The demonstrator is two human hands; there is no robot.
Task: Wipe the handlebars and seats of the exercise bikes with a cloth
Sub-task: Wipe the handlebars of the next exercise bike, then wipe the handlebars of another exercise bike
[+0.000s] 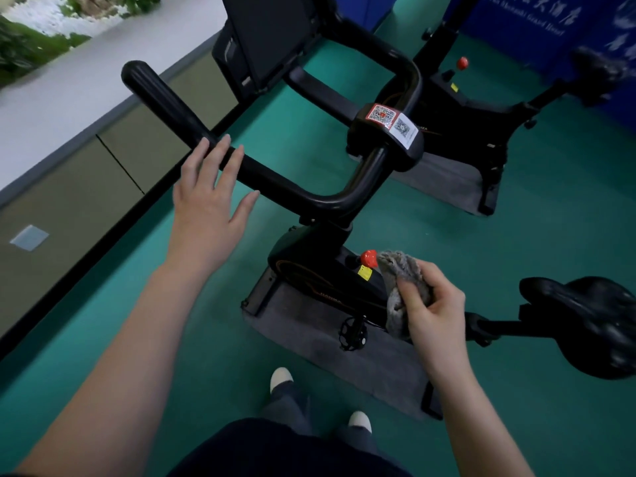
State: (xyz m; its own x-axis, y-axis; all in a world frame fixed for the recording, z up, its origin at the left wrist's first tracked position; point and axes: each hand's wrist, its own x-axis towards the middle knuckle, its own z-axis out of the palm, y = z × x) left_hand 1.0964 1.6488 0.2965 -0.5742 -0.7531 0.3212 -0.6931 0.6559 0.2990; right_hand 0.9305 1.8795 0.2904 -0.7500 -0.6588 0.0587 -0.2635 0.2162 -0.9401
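While the left hand (210, 197) is spread wide, its fingertips (225, 142) are laid on the black handlebar (272, 177). A bunched grey cloth (402, 287) is gripped by the right hand (430, 304), near the red knob (369, 258).

Both forearms are bare along their whole visible length, the left forearm (137, 339) ending in the left grip (210, 197) and the right forearm (461, 383) in the right grip (430, 304). A dark navy garment (275, 452) covers the torso. Below it come loose blue-grey trousers (289, 401) and shoes (281, 376) with rounded off-white toes.
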